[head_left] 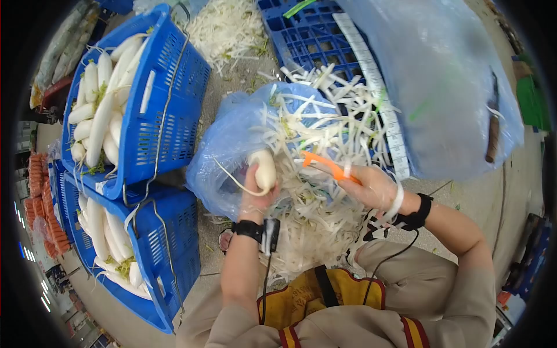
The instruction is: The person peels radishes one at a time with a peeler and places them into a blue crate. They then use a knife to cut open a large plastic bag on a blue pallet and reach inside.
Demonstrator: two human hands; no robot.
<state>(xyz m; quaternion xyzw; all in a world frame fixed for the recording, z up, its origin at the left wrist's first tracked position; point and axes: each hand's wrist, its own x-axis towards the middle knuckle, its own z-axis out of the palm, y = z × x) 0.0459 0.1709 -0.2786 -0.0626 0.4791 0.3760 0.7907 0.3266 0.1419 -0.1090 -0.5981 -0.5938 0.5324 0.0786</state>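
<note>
My left hand [257,196] is wrapped round the lower end of a white daikon radish [265,169], whose thin root tail curls out to the left. In my right hand [374,187] is an orange peeler [324,164], its head pointing left toward the radish, a short gap apart from it. A pale peel strip clings to the fingers of that hand. Beneath both hands lies a heap of white peelings [313,223]. Behind the radish spreads a crumpled blue plastic bag [235,124], partly covered by peelings.
Two blue crates, an upper one [165,119] and a lower one [168,243], hold daikon radishes at left. A blue pallet [275,26] and a plastic-covered surface [447,98] with a brown-handled knife [493,136] are at right. Another peelings pile [226,29] lies farther back.
</note>
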